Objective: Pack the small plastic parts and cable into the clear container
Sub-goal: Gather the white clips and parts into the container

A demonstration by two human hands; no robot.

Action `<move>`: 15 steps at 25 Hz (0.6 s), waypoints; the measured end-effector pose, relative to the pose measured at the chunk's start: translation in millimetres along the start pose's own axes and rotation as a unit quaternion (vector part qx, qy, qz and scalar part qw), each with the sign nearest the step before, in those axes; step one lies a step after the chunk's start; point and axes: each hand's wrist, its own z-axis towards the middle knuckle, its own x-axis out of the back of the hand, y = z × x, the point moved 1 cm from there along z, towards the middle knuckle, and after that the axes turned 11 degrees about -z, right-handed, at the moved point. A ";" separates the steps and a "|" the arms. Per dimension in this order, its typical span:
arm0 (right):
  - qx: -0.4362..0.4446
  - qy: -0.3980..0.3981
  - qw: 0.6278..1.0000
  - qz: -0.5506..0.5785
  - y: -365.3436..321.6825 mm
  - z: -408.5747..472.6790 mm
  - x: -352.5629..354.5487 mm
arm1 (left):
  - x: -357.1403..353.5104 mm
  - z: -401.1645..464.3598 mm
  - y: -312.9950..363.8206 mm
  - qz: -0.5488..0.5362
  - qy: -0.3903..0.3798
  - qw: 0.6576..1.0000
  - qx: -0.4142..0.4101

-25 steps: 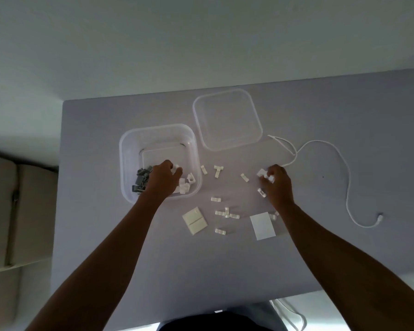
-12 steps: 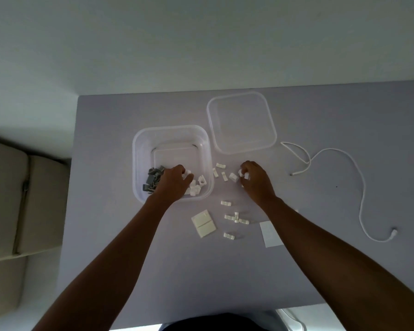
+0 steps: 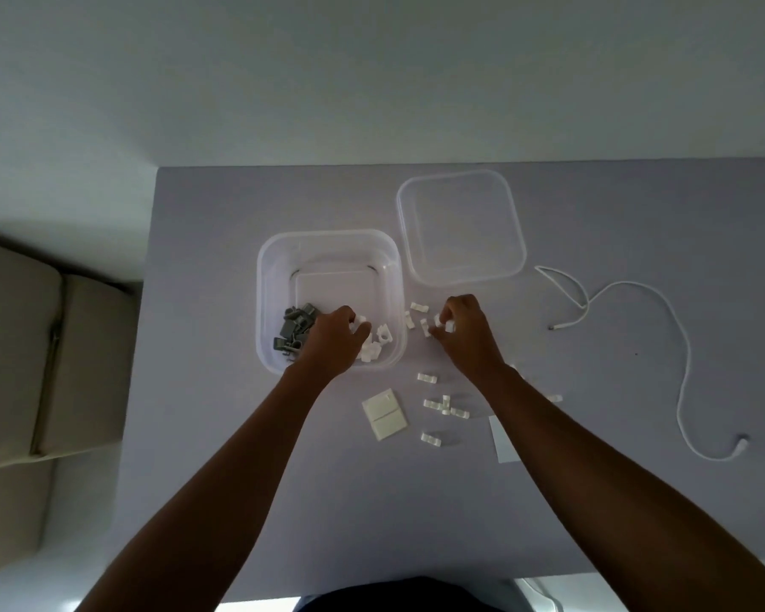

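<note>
The clear container [image 3: 327,245] stands on the grey table, holding grey clips [image 3: 294,331] at its left and white clips [image 3: 378,342] at its right. My left hand [image 3: 334,342] is inside it, fingers curled over the white clips. Just right of the container, my right hand [image 3: 464,331] pinches small white clips with curled fingers. More white clips [image 3: 442,406] lie loose nearer me, and one [image 3: 418,307] by the container's corner. The white cable [image 3: 663,329] loops across the table at the right.
The clear lid [image 3: 460,227] lies behind and right of the container. A cream square plate [image 3: 385,415] lies near the loose clips, and a white card [image 3: 502,443] shows partly under my right forearm. A beige cushion [image 3: 27,355] sits left of the table.
My right hand moved left from near the cable end to just beside the container, carrying white clips. My left hand stayed inside the container.
</note>
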 end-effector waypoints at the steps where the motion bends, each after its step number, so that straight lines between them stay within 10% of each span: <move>1: -0.001 -0.009 1.000 -0.006 3.7 -6.2 0.4 | -1.8 -1.4 -1.1 0.002 0.001 1.000 -0.013; 15: 0.075 -0.035 0.995 0.049 -68.0 15.6 40.3 | -5.1 3.9 -9.0 -0.027 0.014 0.999 -0.031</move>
